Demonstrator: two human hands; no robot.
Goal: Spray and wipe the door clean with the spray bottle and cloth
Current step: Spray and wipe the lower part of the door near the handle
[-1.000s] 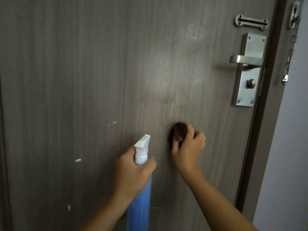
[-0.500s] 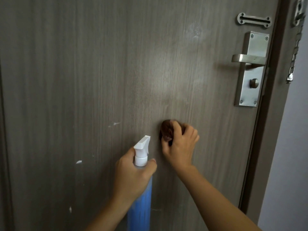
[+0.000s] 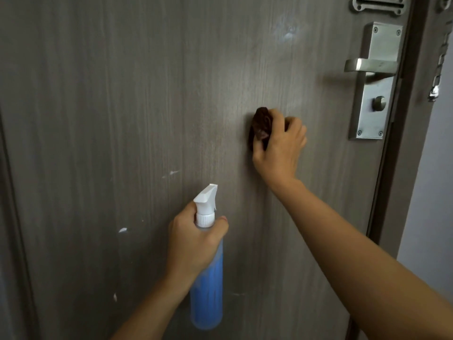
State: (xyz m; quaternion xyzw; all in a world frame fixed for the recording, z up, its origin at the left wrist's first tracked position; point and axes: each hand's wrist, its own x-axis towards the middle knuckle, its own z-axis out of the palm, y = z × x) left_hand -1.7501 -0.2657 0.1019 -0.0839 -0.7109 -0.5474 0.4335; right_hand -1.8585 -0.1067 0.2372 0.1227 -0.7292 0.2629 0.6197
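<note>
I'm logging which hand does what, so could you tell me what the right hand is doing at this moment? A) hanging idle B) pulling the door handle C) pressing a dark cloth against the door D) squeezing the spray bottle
C: the right hand grips a bunched dark cloth against the door, left of the door handle, while the left hand holds the spray bottle.

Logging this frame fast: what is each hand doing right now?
Left hand: closed around the spray bottle.
Right hand: closed on the cloth, pressing it to the door.
</note>
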